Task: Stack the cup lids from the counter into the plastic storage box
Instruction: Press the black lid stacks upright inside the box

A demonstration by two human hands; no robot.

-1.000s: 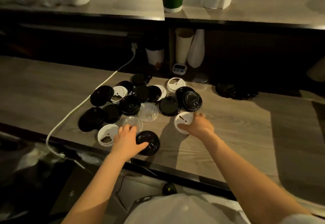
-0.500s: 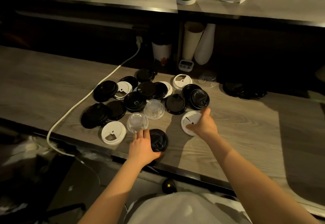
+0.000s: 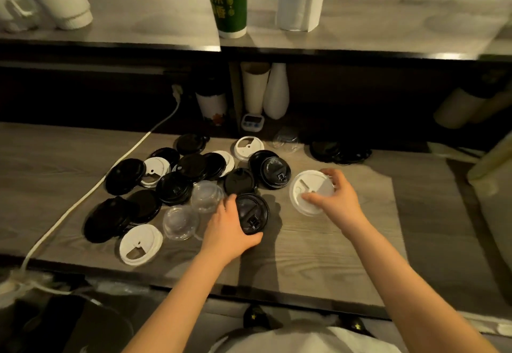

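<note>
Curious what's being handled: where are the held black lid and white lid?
Round black plastic lid (image 3: 252,208), head view, top face.
Round white plastic lid (image 3: 318,186), head view, top face.

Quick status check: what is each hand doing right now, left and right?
Left hand: grips a black lid by its rim.
Right hand: holds a white lid, thumb on top and fingers at its far rim.

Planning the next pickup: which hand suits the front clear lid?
Probably left: the left hand, gripping a black lid, is beside the clear lid; the right hand holds a white lid farther away.
</note>
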